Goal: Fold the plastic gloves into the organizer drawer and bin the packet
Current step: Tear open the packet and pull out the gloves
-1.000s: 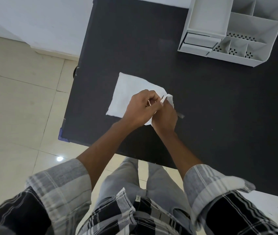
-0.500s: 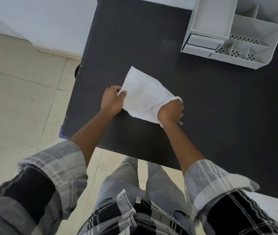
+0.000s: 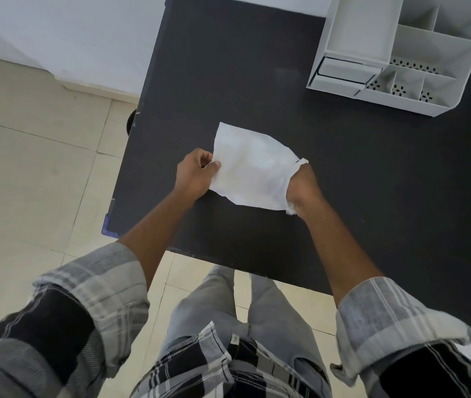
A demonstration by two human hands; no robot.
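My left hand [image 3: 197,175] pinches the left edge of the packet [image 3: 250,170], thumb and fingers closed on it. My right hand [image 3: 303,189] is at the packet's right end with its fingers inside the open mouth; they are hidden, so I cannot tell whether they are closed on a glove or spread. No glove is visible outside the packet.

The packet lies over the near-left part of the table [image 3: 372,173], held between both hands. Its long axis runs left to right, mouth to the right. Any glove must therefore come out rightward, along that axis, while the left hand anchors the closed end.

The organizer [image 3: 395,53] stands at the far right of the table, well apart from the packet and beyond it. Its drawer [image 3: 343,71] sits at its near-left corner, facing me. The right hand is the nearer hand to it. I judge the step to be extraction; folding and binning are not yet done. No bin is in view.
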